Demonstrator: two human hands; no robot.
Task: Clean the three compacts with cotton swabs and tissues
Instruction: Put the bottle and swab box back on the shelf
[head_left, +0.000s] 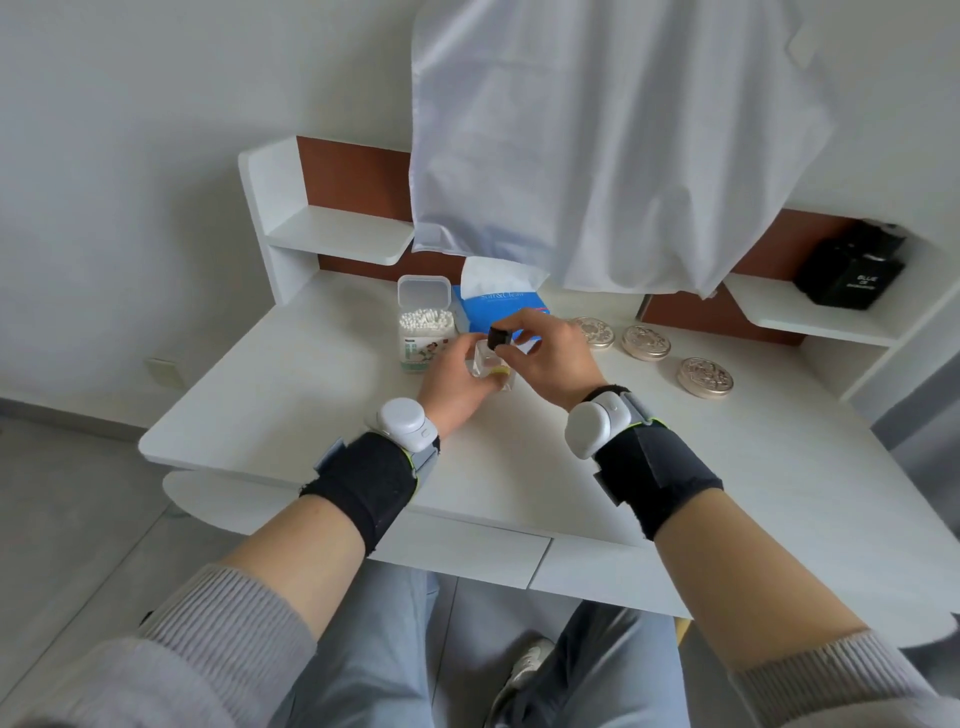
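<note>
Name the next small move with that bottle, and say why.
Probably twist the black cap off the small clear bottle. The right hand pinches the cap, the left hand grips the bottle, the cotton swab box stands open, and the compacts lie closed and untouched.

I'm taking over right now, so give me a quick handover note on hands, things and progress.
Left grip holds a small clear bottle; right grip pinches its black cap.
Three round embossed silver compacts lie closed on the white desk, right of the blue tissue box; the open clear box of cotton swabs stands left of it.
Done: no compact visibly cleaned. Left: all three.
</note>
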